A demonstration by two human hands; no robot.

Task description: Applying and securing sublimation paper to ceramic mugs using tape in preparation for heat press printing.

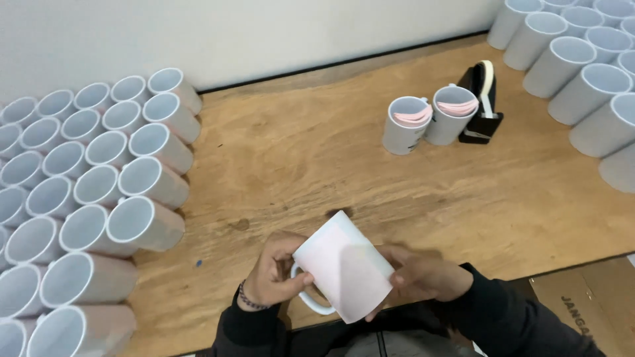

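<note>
Near the front edge of the wooden bench [317, 165], both hands hold a white mug [340, 268] wrapped in a pale pink sheet, tilted, its handle toward the person. The left hand [271, 274] has its fingers clamped at the handle side; the right hand [423, 276] has its fingers pressed on the wrapped side. Rows of plain white mugs [99, 192] crowd the left. More mugs [582, 73] stand at the far right. Two mugs holding pink rolled sheets [430, 119] stand beside a black tape dispenser [483, 102], well apart from the hands.
</note>
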